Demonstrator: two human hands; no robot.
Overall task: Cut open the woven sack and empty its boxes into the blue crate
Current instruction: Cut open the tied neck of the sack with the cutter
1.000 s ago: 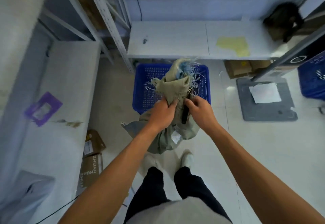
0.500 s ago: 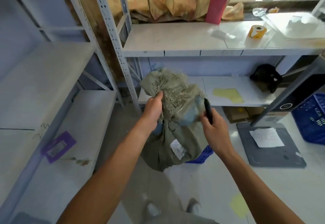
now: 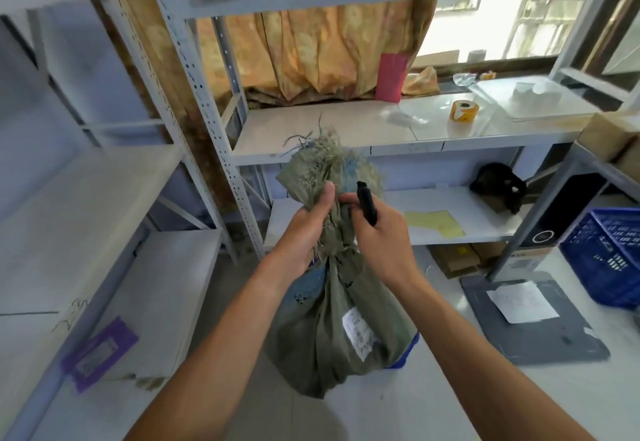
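A grey-green woven sack (image 3: 322,343) hangs in the air in front of me, bulging at the bottom, with a white label on its side and a frayed, bunched top. My left hand (image 3: 306,229) grips the sack's neck just under the frayed top. My right hand (image 3: 377,236) holds a black cutter (image 3: 367,203) upright and also touches the neck from the right. Only a corner of the blue crate (image 3: 408,350) shows on the floor behind the sack. The boxes inside the sack are hidden.
Grey metal shelving (image 3: 398,132) stands ahead and to the left. A yellow tape roll (image 3: 463,111) lies on the middle shelf, a black object (image 3: 498,186) on the lower one. A second blue crate (image 3: 609,260) and a grey floor scale (image 3: 533,319) are on the right.
The sack has been lifted from the blue crate up to chest height and the view has tilted up. My right hand moved in from the sack's side to its neck.
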